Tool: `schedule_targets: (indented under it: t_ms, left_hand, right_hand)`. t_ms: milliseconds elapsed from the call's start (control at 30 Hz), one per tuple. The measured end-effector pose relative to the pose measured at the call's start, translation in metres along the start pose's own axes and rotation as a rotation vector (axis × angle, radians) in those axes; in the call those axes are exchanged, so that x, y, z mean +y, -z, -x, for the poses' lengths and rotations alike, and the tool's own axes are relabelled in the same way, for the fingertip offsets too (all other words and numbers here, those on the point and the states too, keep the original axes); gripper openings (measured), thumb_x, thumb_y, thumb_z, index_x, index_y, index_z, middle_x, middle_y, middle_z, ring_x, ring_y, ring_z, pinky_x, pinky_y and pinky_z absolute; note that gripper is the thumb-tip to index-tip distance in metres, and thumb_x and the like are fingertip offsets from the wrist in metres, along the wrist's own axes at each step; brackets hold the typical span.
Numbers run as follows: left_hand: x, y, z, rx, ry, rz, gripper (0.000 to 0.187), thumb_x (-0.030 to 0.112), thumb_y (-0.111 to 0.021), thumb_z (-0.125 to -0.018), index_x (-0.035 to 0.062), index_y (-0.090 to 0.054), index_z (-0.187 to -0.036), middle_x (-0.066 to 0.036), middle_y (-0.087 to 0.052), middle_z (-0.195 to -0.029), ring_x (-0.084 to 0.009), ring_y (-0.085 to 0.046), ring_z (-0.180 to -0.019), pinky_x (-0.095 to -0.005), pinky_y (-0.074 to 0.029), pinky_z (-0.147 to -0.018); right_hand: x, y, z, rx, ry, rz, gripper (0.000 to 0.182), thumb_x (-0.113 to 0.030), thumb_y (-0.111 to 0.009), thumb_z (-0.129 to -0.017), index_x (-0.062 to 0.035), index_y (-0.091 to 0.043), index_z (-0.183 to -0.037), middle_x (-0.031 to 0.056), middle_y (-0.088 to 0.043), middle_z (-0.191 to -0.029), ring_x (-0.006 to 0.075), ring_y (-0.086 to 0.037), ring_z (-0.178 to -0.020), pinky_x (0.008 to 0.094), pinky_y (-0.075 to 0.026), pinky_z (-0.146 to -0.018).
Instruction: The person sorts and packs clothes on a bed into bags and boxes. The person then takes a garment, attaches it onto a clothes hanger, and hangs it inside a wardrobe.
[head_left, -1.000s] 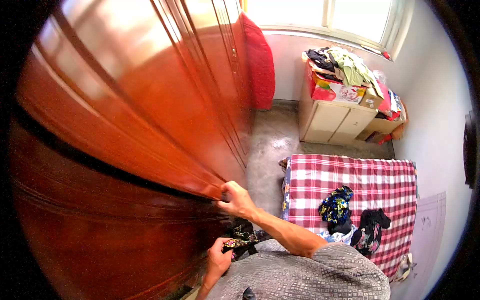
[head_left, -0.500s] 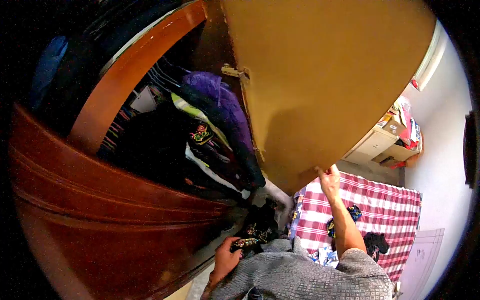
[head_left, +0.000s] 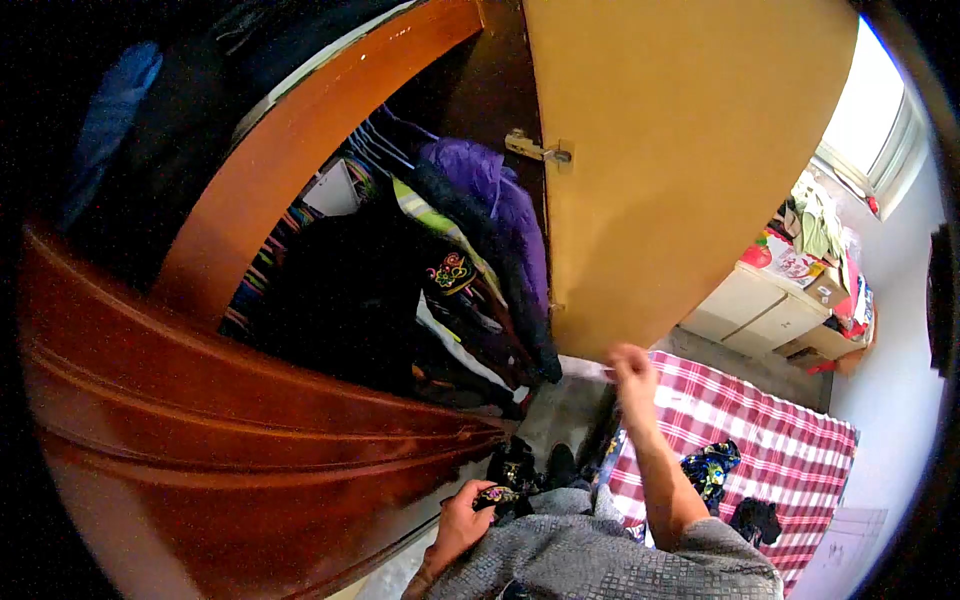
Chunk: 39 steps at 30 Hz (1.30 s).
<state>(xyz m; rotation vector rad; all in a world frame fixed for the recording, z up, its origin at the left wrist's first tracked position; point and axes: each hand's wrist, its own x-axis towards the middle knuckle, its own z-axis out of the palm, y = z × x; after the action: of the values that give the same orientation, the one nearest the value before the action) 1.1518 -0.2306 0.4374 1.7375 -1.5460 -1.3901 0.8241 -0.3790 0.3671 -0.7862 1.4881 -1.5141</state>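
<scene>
My left hand (head_left: pixel 463 522), low in the middle, is closed on a black garment with a colourful pattern (head_left: pixel 511 472), which hangs down in front of my body. My right hand (head_left: pixel 633 378) is in the air just below the lower edge of the tan wardrobe door (head_left: pixel 690 150); its fingers look bent but are smeared by motion. The door stands swung out, with a metal hinge at its left edge. Inside the wardrobe, dark clothes, a purple jacket (head_left: pixel 520 225) and a yellow-green striped garment (head_left: pixel 432 218) hang on hangers.
The reddish-brown other wardrobe door (head_left: pixel 230 430) fills the lower left. A bed with a red-and-white checked sheet (head_left: pixel 790 440) lies at right, with a dark patterned cloth (head_left: pixel 712 470) and a black cloth (head_left: pixel 757 520) on it. Beyond stands a pale cabinet (head_left: pixel 760 310) piled with boxes and bags.
My right hand has come off the door's edge and moved slightly left. The view has shifted, showing more of the window and cabinet. My left hand still holds the garment.
</scene>
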Motion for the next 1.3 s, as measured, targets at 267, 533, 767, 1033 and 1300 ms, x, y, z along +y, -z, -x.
schedule_targets:
  t_ms: [267,533,767,1033,1300]
  left_hand:
    - [0.014,0.008,0.001,0.064,-0.082,-0.128,0.034,0.005,-0.071,-0.084,0.0057,-0.063,-0.118,-0.017,-0.073,-0.099,-0.0266,-0.074,-0.092,-0.0368,-0.056,-0.079]
    - [0.051,0.000,-0.026,0.098,-0.094,-0.209,0.036,0.011,-0.076,-0.082,0.0094,-0.066,-0.117,-0.017,-0.073,-0.107,-0.0336,-0.072,-0.096,-0.0395,-0.057,-0.080]
    - [0.139,-0.002,-0.092,0.373,-0.292,-0.298,0.046,0.005,-0.080,-0.068,0.0110,-0.071,-0.114,-0.011,-0.071,-0.099,-0.0285,-0.069,-0.089,-0.0363,-0.056,-0.079]
    - [0.235,0.009,-0.179,0.526,-0.417,-0.467,0.076,-0.004,-0.075,-0.070,0.0029,-0.048,-0.141,-0.021,-0.053,-0.143,-0.0387,-0.050,-0.134,-0.0416,-0.040,-0.113]
    - [0.234,0.019,-0.210,0.850,-0.222,-0.373,0.095,-0.008,-0.079,-0.065,0.0030,-0.036,-0.150,-0.023,-0.048,-0.148,-0.0389,-0.048,-0.135,-0.0416,-0.038,-0.115]
  right_hand:
    - [-0.096,-0.181,-0.009,-0.450,0.489,0.039,0.040,-0.014,-0.071,-0.092,-0.0017,-0.059,-0.128,0.0201,-0.066,-0.123,0.0322,-0.066,-0.111,0.0378,-0.051,-0.098]
    - [-0.130,-0.238,-0.056,-0.457,0.663,0.234,0.044,-0.029,-0.062,-0.097,0.0009,-0.055,-0.129,0.0243,-0.067,-0.116,0.0426,-0.065,-0.106,0.0468,-0.053,-0.092]
    - [-0.131,-0.237,-0.146,-0.334,0.789,0.361,0.038,-0.020,-0.063,-0.094,-0.0089,-0.054,-0.129,0.0245,-0.068,-0.108,0.0451,-0.065,-0.097,0.0513,-0.054,-0.084]
    - [-0.132,-0.227,-0.164,-0.724,0.512,0.320,0.047,-0.023,-0.069,-0.092,-0.0047,-0.055,-0.133,0.0206,-0.066,-0.122,0.0348,-0.063,-0.117,0.0413,-0.050,-0.099]
    - [-0.112,-0.237,-0.174,-1.126,0.735,0.193,0.079,-0.033,-0.078,-0.084,0.0038,-0.043,-0.145,0.0272,-0.052,-0.142,0.0339,-0.051,-0.132,0.0375,-0.037,-0.112]
